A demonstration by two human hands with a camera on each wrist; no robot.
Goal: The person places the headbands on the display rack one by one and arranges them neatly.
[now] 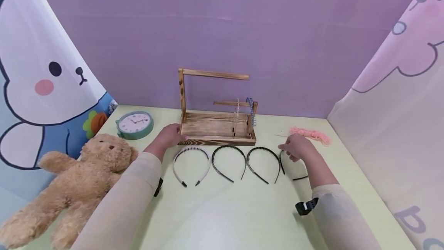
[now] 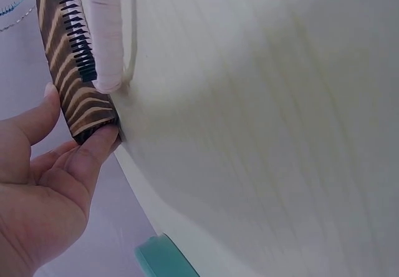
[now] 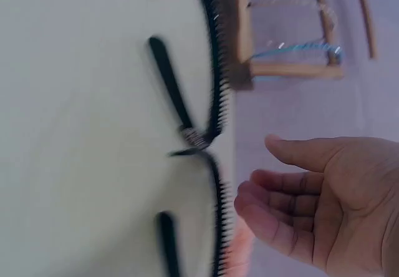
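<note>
My left hand [image 1: 169, 135] grips the front left corner of a wooden rack [image 1: 218, 142], thumb on its striped front board and fingers around the end. A clear headband [image 1: 236, 117] and a blue headband [image 1: 252, 113] hang on the rack's lower bar. In front lie a pale headband [image 1: 192, 149] with dark comb teeth, a black headband [image 1: 229, 146] and a second black one [image 1: 263, 149]. Over a further black headband [image 1: 300, 178] at the right hovers my right hand [image 1: 300, 147], partly covering it. Its fingers are loosely bent, with nothing between them in the right wrist view.
Pink yarn [image 1: 312, 134] lies beyond my right hand. A teal clock [image 1: 135, 124] stands left of the rack, and a brown teddy bear [image 1: 86, 176] lies at the table's left side. A purple backdrop [image 1: 222, 41] rises behind the rack.
</note>
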